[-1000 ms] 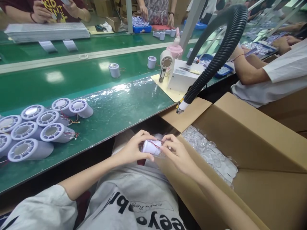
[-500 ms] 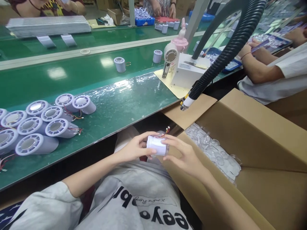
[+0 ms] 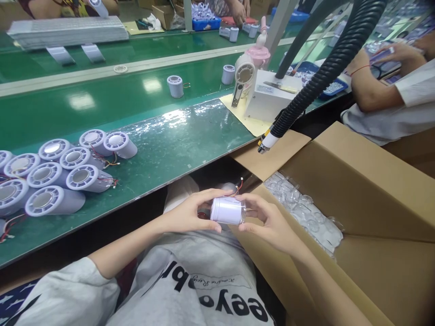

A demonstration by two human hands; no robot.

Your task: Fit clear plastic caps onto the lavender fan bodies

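Note:
A pale lavender plastic cylinder lies on its side between my hands, above my lap. My left hand is closed around its left end, with the thumb along the lower edge. At the other end, the fingers of my right hand grip the clear plastic cover around the cylinder. Thin coloured wires with a small white connector stick up behind it. Similar cylinders lie grouped on the green bench to the left, their ringed ends facing me.
An open cardboard box at my right holds clear plastic covers. A black flexible hose with a metal-tipped nozzle hangs over its corner. A white device, a handheld fan and two cylinders stand farther back. Co-workers' hands are across the bench.
My left thumb has slid from the cylinder's face to its lower edge. The cylinder has shifted slightly right, and more of the clear cover shows. Across the bench, a person's hand now holds a cylinder.

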